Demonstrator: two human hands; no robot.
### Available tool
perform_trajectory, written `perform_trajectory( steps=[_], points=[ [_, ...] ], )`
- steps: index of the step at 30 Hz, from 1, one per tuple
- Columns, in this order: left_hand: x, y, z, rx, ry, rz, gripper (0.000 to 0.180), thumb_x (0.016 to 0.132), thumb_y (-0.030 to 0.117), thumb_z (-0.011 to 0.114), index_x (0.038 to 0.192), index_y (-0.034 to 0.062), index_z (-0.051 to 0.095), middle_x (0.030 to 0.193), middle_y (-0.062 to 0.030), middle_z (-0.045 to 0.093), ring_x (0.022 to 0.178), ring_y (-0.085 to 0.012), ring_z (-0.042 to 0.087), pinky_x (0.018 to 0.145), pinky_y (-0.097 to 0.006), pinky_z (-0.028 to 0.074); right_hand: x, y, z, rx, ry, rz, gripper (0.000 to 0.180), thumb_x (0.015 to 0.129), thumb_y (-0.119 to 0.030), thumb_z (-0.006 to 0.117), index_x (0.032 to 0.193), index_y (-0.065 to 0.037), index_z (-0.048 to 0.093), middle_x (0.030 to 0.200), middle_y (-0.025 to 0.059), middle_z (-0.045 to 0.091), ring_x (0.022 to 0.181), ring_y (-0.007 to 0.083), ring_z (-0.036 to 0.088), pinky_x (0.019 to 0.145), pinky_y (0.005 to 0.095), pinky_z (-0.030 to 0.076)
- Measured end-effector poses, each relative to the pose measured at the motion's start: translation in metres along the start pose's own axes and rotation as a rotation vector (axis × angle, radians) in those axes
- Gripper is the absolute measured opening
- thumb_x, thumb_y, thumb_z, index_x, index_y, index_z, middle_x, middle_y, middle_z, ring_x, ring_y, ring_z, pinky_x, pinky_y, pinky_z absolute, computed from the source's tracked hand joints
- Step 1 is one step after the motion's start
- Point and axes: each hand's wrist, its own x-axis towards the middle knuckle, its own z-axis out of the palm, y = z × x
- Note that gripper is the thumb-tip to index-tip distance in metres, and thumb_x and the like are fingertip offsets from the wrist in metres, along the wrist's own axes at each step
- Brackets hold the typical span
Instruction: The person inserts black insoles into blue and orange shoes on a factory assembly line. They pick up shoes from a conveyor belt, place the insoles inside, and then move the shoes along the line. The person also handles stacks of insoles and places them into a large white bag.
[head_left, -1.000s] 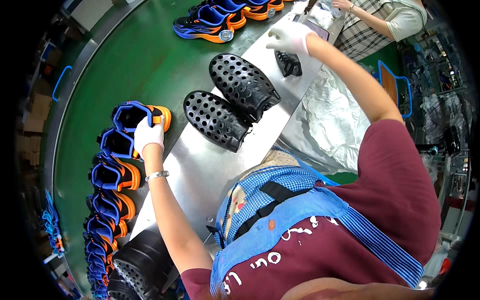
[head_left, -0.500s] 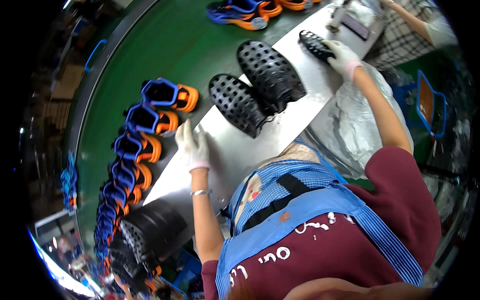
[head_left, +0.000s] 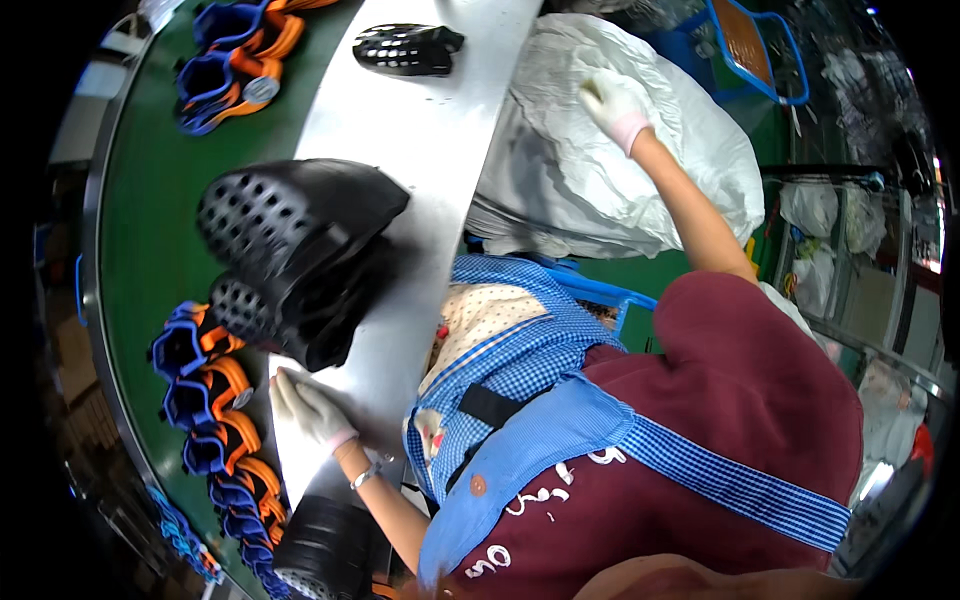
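My left hand [head_left: 310, 412], in a white glove, rests on the metal work surface [head_left: 400, 290] with its fingers stretched out. Just beyond its fingertips lies a pair of black perforated plastic shoe shells [head_left: 300, 220], tilted together across the surface. My right hand [head_left: 615, 108], gloved too, is over a large white plastic bag [head_left: 690, 190]. Its fingers look slightly bent and parted, with nothing visible in them. One more black slotted shell [head_left: 408, 50] lies by itself at the far end of the metal surface, apart from both hands.
Blue, black and orange shoes [head_left: 205, 400] line the green conveyor belt [head_left: 145, 230] on the left, with more shoes [head_left: 225, 85] farther up. A black ribbed piece [head_left: 325, 545] stands by the near end of the surface. A blue-framed stool [head_left: 745, 45] is at the far right.
My right hand has let go of the single black shell and moved over to the white bag. The view has turned to the right. My left hand stays at the metal surface.
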Motion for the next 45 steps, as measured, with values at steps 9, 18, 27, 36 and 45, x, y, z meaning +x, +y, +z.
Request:
perform_trajectory(
  steps=[9,18,27,36,45],
  points=[
    [-0.002,0.014,-0.019,0.105,-0.02,0.089,0.027,0.096,0.008,0.051,0.118,-0.0058,0.059,0.116,-0.0259,0.059,0.107,-0.0399,0.056,0.092,-0.043,0.044,-0.13,0.085,0.116,0.258,-1.002,0.659,0.043,0.09,-0.037,0.055,0.118,-0.005,0.062,0.088,0.0124,0.07,0.077,0.0224,0.067,0.064,0.0366,0.054],
    [-0.024,0.114,-0.075,-0.427,-0.502,0.077,0.025,0.091,-0.008,0.051,0.113,-0.0091,0.063,0.102,-0.0198,0.066,0.087,-0.0264,0.066,0.079,-0.034,0.053,-0.063,0.156,0.04,-0.464,0.333,0.405,0.047,0.084,-0.033,0.059,0.124,-0.008,0.057,0.11,0.0224,0.066,0.1,0.0391,0.063,0.089,0.0472,0.048],
    [0.058,0.256,-0.018,-0.521,-0.621,0.603,0.042,0.082,-0.007,0.06,0.123,0.0014,0.062,0.115,-0.0171,0.063,0.099,-0.0313,0.063,0.088,-0.035,0.051,-0.113,0.019,0.047,0.529,-0.309,0.032,0.034,0.095,-0.035,0.053,0.117,-0.013,0.067,0.11,0.0157,0.068,0.105,0.0285,0.064,0.094,0.0356,0.049],
    [0.063,0.329,0.112,-0.24,-0.593,1.124,0.021,0.078,0.01,0.059,0.096,0.0154,0.068,0.115,-0.0047,0.059,0.101,-0.0256,0.057,0.076,-0.037,0.05,-0.131,-0.065,-0.003,0.711,-0.794,-0.146,0.032,0.093,-0.026,0.056,0.116,-0.005,0.063,0.106,0.0174,0.064,0.102,0.0299,0.061,0.09,0.0353,0.048],
    [0.078,0.315,0.056,-0.332,-0.662,1.124,0.008,0.073,0.013,0.061,0.077,0.0145,0.068,0.09,-0.0013,0.057,0.085,-0.0238,0.054,0.066,-0.036,0.046,-0.113,0.141,0.061,-0.111,-0.815,0.207,0.042,0.092,-0.035,0.043,0.111,-0.007,0.068,0.11,0.0197,0.066,0.104,0.0369,0.062,0.093,0.0428,0.048]
  ],
)
